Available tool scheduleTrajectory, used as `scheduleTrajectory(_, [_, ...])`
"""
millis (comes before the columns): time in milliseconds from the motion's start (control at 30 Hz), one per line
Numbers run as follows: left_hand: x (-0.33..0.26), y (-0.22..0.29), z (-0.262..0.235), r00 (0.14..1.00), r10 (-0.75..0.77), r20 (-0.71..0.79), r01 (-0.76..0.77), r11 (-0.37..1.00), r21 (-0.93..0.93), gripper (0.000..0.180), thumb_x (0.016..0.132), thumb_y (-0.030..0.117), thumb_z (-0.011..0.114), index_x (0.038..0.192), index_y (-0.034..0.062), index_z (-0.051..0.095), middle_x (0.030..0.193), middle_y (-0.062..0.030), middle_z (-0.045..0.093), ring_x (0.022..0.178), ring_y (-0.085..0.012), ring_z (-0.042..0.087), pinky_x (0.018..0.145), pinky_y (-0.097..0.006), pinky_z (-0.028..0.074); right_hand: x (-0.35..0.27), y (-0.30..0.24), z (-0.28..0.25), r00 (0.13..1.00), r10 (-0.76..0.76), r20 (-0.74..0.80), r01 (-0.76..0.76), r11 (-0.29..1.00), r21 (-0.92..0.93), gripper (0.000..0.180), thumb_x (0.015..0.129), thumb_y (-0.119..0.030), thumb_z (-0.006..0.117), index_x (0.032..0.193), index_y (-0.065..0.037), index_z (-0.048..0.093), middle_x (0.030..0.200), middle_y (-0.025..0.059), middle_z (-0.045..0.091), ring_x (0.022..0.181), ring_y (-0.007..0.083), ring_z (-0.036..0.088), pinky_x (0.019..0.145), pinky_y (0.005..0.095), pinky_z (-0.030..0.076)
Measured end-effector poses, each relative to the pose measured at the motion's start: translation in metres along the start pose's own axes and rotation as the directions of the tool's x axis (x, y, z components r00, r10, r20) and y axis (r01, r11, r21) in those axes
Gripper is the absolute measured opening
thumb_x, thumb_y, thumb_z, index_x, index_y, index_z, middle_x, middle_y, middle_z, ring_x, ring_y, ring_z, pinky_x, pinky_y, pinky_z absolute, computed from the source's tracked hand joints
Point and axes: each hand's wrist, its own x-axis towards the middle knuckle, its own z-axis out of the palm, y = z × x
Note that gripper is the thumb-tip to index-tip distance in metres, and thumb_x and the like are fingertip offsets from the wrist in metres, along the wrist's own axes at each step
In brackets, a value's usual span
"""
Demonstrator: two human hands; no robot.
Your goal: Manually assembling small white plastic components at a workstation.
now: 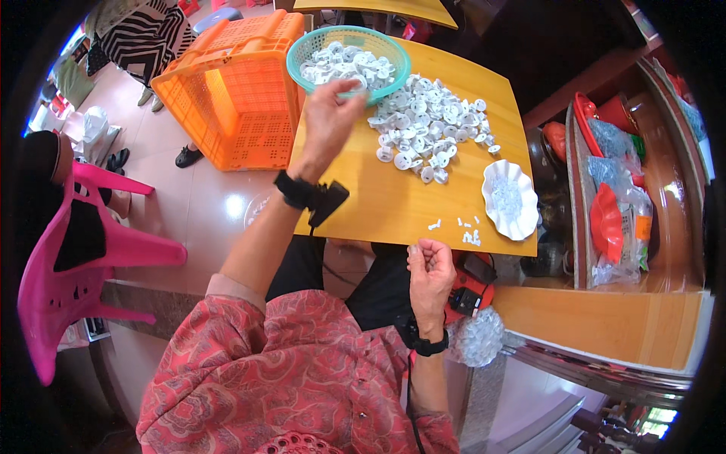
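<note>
The left hand (330, 113) reached to the green basket (302, 47) rim beside the pile of white discs (431, 121), fingers loosely curled, while the right hand (429, 274), fingers pinched narrow, held something too small to tell.

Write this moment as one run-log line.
left hand: at teal basket rim | right hand: curled near lap, contents unclear | white parts pile on table

A round teal mesh basket (348, 39) of small white plastic discs (344, 64) sits at the table's far edge.
</note>
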Motion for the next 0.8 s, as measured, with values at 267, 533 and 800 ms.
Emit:
scheduleTrajectory(267, [-0.065,-0.019,0.045,0.876,0.267,0.402,-0.414,0.844,0.341,0.028,0.08,0.01,0.075,0.106,0.0016,0.069,0.098,-0.0149,0.063,0.075,-0.0274,0.064,0.067,-0.037,0.052,0.012,0.005,-0.015,0.97,-0.24,-0.027,0.211,0.898,-0.387,0.009,0.091,-0.005,0.063,0.095,0.002,0.058,0.089,0.0171,0.063,0.082,0.034,0.063,0.074,0.0408,0.051])
scheduleTrajectory(533, [-0.073,-0.026,0.054,0.825,0.14,0.548,-0.461,0.728,0.508,0.025,0.078,0.017,0.074,0.095,0.0013,0.063,0.094,-0.0189,0.059,0.089,-0.039,0.06,0.075,-0.047,0.05,0.035,0.02,-0.031,0.922,-0.387,0.023,0.3,0.675,-0.675,0.023,0.086,0.003,0.058,0.107,0.0,0.064,0.099,0.0165,0.059,0.093,0.0361,0.058,0.082,0.0443,0.047])
scheduleTrajectory(800, [-0.09,-0.022,0.042,0.824,0.109,0.556,-0.412,0.789,0.456,0.023,0.075,0.009,0.074,0.095,0.0019,0.066,0.093,-0.0185,0.061,0.087,-0.0403,0.062,0.074,-0.046,0.051,0.038,0.013,-0.04,0.91,-0.34,0.237,0.381,0.462,-0.801,0.042,0.077,0.004,0.055,0.117,-0.005,0.066,0.116,0.0103,0.058,0.112,0.0316,0.051,0.095,0.0464,0.04])
